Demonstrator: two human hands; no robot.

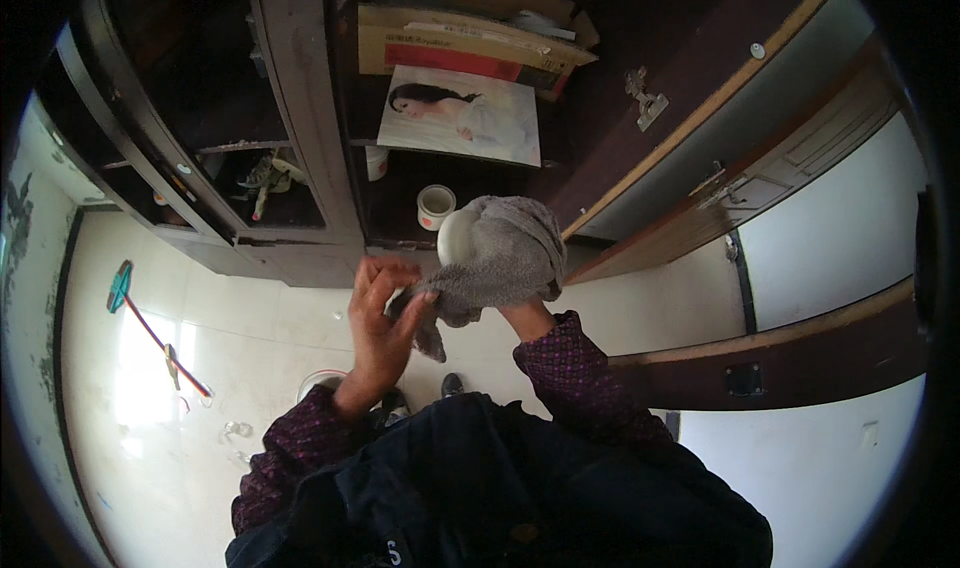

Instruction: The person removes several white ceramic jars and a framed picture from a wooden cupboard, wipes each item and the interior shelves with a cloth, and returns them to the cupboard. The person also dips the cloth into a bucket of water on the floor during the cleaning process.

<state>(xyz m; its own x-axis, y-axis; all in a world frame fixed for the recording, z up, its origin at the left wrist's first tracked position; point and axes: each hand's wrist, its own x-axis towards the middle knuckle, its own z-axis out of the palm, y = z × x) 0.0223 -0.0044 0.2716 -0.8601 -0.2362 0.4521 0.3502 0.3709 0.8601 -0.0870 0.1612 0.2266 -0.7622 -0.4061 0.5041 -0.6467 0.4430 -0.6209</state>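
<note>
A grey terry cloth is draped over my right hand, whose fingers are hidden beneath it. A round white piece, perhaps a cup or jar, shows at the cloth's left side, wrapped partly in it. My left hand pinches the hanging end of the cloth between thumb and fingers. Just beyond, on the cabinet's lower shelf, stands a white cup with a small red mark. Another white cup stands farther left, partly hidden under the upper shelf.
A picture print and an open cardboard box lie on the upper shelf. An open cabinet door angles out at right. A broom lies on the tiled floor at left. A bucket stands near my feet.
</note>
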